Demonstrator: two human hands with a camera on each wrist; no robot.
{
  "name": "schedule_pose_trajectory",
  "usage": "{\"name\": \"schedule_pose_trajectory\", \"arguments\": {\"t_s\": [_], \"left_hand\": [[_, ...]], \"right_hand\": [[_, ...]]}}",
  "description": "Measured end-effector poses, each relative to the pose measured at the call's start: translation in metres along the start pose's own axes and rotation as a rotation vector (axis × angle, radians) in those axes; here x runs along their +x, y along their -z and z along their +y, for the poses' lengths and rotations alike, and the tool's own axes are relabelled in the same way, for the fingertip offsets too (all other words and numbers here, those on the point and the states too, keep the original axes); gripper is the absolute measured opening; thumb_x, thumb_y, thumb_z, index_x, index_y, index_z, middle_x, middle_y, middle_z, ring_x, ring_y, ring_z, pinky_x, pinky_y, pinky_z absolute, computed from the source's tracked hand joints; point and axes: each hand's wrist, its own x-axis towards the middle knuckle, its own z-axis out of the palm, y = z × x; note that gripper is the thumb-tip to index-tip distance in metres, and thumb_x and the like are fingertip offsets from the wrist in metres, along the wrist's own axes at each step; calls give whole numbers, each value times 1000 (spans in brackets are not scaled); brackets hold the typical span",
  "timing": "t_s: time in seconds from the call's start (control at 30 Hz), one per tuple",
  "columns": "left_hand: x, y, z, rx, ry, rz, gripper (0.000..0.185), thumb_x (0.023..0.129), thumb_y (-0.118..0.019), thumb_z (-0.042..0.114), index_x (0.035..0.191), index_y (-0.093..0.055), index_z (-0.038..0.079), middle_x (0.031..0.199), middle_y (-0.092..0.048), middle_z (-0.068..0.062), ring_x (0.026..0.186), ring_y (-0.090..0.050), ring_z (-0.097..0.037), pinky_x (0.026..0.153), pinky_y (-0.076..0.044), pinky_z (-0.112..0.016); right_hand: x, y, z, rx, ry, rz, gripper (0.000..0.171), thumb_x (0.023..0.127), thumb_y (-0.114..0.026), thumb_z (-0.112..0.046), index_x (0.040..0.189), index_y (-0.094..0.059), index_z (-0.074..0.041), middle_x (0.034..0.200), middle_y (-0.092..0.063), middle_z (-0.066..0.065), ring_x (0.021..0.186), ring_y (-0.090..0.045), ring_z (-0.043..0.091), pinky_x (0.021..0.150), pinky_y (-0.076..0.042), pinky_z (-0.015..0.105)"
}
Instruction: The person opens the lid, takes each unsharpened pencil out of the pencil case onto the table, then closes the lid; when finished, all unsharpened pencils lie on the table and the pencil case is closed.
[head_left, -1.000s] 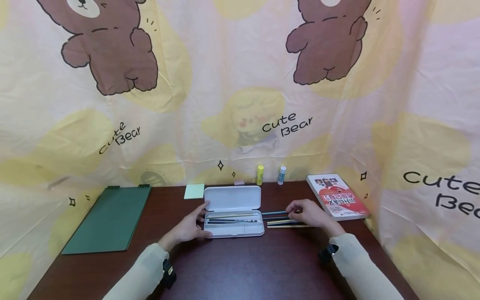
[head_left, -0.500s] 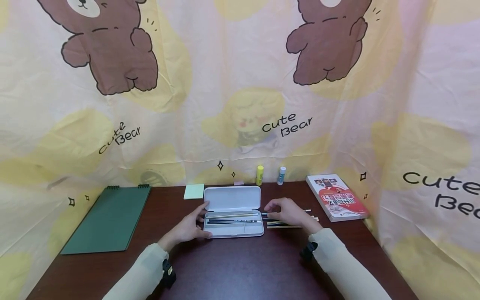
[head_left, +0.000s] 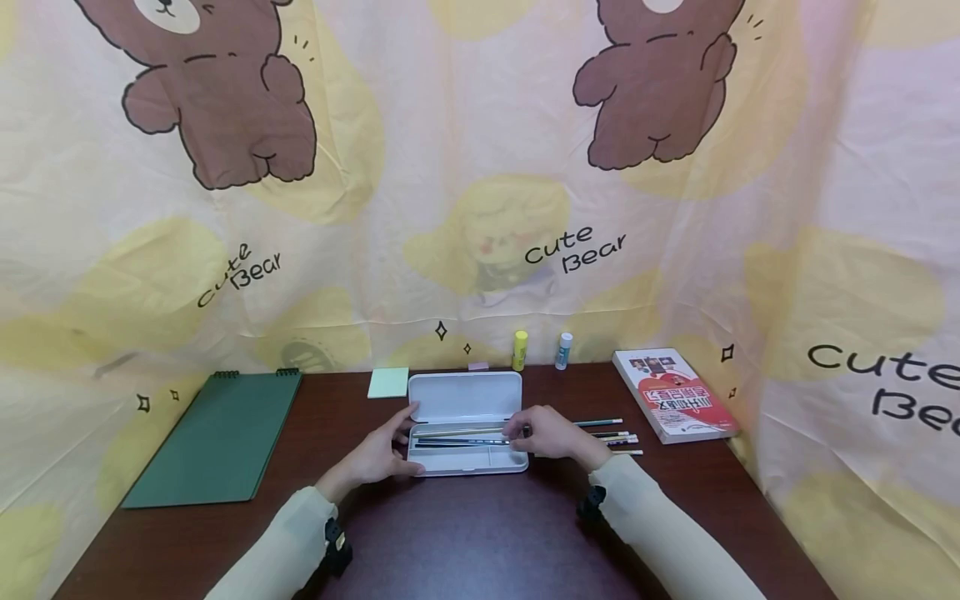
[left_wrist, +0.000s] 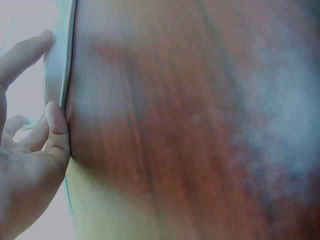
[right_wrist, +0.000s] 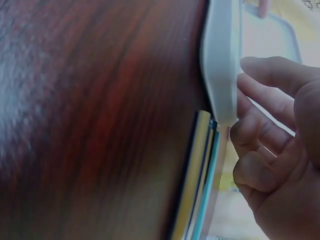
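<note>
An open light grey pencil case [head_left: 450, 462] lies on the table with its lid [head_left: 465, 396] raised behind it. Several pencils [head_left: 457, 433] lie in its rear compartment. My left hand [head_left: 377, 452] grips the case's left end, thumb at the front corner and fingers toward the back. Over the right end is my right hand [head_left: 551, 432], its thumb and fingertips down by the pencil ends; whether they pinch a pencil is hidden. Several loose pencils [head_left: 611, 435] lie right of the case, partly beneath that hand. In the right wrist view, their ends [right_wrist: 202, 120] sit near the case wall [right_wrist: 220, 65].
A green spiral pad [head_left: 217, 442] lies at left. Pale sticky notes [head_left: 388, 383], a yellow glue stick [head_left: 520, 351] and a blue-and-white stick [head_left: 563, 352] stand or lie along the back. A red-and-white book [head_left: 675, 396] lies at right. A bear-print curtain hangs behind.
My right hand has moved left from above the loose pencils to the case's right end, uncovering the pencils' right ends. My left hand and the case have stayed still.
</note>
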Motion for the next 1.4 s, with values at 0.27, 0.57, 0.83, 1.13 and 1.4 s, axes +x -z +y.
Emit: {"name": "schedule_pose_trajectory", "arguments": {"t_s": [0.27, 0.57, 0.83, 1.13, 1.4], "left_hand": [[1, 0, -1, -4, -21, -3, 112, 71, -91, 25, 159, -23, 24, 140, -53, -8, 110, -52, -22, 77, -51, -25], [0, 0, -2, -7, -37, -13, 112, 72, -91, 26, 160, -22, 22, 142, -51, -12, 112, -53, -23, 78, -50, -24], [-1, -1, -2, -8, -37, -9, 111, 72, -91, 24, 160, -23, 21, 141, -52, -12, 111, -52, -24, 77, -50, -25], [-1, -1, 0, -3, -31, -9, 111, 72, -91, 24, 160, -22, 21, 142, -52, -12, 111, -53, -23, 78, -50, -26], [0, 0, 1, -1, -33, -1, 111, 71, -91, 25, 159, -24, 20, 140, -53, -12, 110, -53, -24, 76, -51, -26]], "right_hand": [[4, -6, -2, -48, 17, -18, 13, 93, -70, -17, 103, -78, -19, 100, -74, -7, 90, -62, 9, 87, -52, 36], [4, -7, -4, -63, 36, -11, 12, 92, -69, -15, 98, -78, -19, 95, -74, -6, 84, -60, 9, 81, -51, 33], [5, -5, -7, -55, 4, -1, 9, 90, -72, -13, 94, -77, -19, 86, -71, -10, 78, -57, 8, 74, -49, 28], [5, -5, -9, -51, -24, 11, 5, 88, -74, -15, 91, -76, -19, 81, -68, -11, 76, -57, 9, 72, -49, 30], [2, 0, -8, -81, 33, 71, 6, 88, -75, -15, 89, -77, -20, 81, -68, -13, 75, -56, 6, 71, -47, 25]]}}
